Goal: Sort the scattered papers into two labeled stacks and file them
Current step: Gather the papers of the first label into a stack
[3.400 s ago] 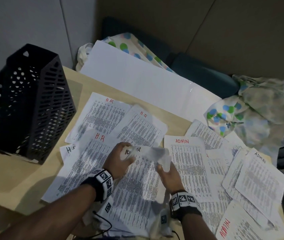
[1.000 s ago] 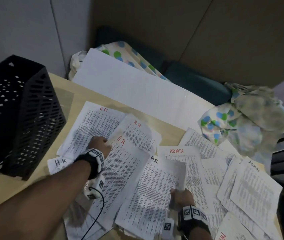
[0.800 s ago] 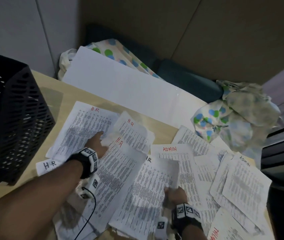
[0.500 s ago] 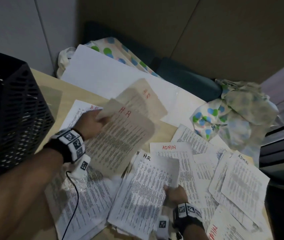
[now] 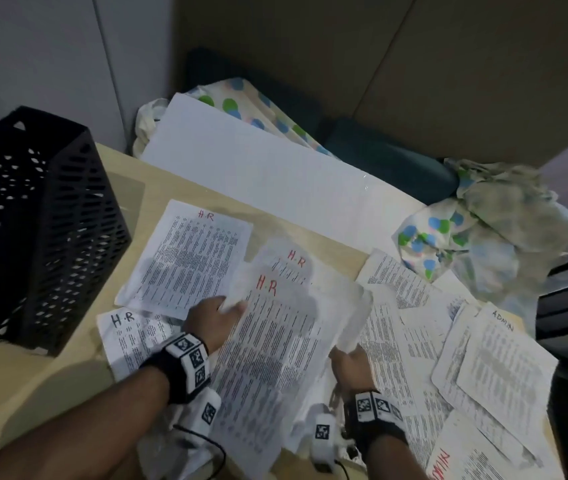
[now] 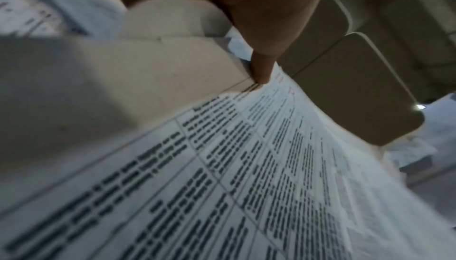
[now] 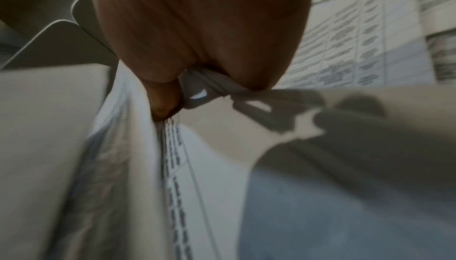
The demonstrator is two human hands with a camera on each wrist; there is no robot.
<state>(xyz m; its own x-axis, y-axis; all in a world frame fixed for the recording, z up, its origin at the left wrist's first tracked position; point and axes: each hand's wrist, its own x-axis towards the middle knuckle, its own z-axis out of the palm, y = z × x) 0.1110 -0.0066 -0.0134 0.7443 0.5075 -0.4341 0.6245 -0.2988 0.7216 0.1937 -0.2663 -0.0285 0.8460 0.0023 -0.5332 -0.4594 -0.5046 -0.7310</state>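
Note:
Printed sheets marked H.R and ADMIN lie scattered on a tan table (image 5: 50,382). My left hand (image 5: 221,311) pinches the upper left edge of a couple of red-marked H.R sheets (image 5: 275,341); its thumb (image 6: 261,69) presses on the top sheet (image 6: 246,166). My right hand (image 5: 346,355) grips the curled right edge of a sheet (image 5: 353,306) under them, and its fingers (image 7: 162,104) pinch the crumpled paper (image 7: 209,186). Two more H.R sheets (image 5: 189,258) (image 5: 126,337) lie to the left. ADMIN sheets (image 5: 500,358) are spread on the right.
A black perforated file holder (image 5: 33,220) stands at the table's left. A white board (image 5: 258,168) leans behind the table's far edge, with polka-dot cloth (image 5: 448,237) at the back and right. Another red-marked ADMIN sheet (image 5: 448,459) lies at the front right.
My left hand picked up the red H.R sheets, raised them, then brought them down and right over the sheet my right hand holds. That sheet's right edge has curled upward.

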